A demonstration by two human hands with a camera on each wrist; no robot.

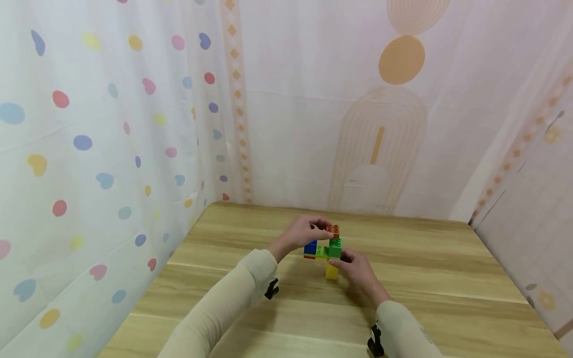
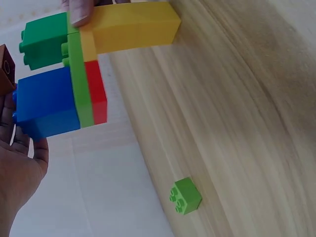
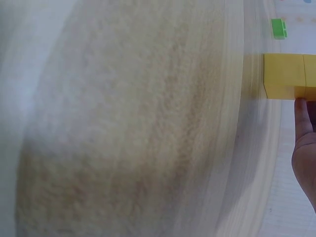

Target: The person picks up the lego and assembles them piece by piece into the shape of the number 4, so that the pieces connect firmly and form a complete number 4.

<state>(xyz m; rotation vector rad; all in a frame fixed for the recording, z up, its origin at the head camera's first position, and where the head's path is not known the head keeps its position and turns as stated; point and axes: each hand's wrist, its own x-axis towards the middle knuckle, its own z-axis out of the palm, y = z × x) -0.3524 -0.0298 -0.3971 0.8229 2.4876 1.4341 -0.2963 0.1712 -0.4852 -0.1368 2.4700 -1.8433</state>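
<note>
A toy-brick build stands on the table, its base a yellow column (image 1: 332,271). Across its top runs a lime-green plate (image 2: 80,84), with a blue brick (image 2: 47,101) on the left end and a green brick (image 1: 335,248) above the column. Under the plate sit a red piece (image 2: 97,91) and a thin orange-yellow piece (image 2: 88,45). My left hand (image 1: 309,231) pinches a brown brick (image 1: 333,230) just above the green brick; a gap shows between them in the left wrist view. My right hand (image 1: 358,271) grips the build near the top of the column.
A loose lime-green brick (image 2: 186,196) lies on the wooden table (image 1: 416,263) near its far edge, away from the build. Patterned white curtains (image 1: 295,124) hang behind the table and along its sides.
</note>
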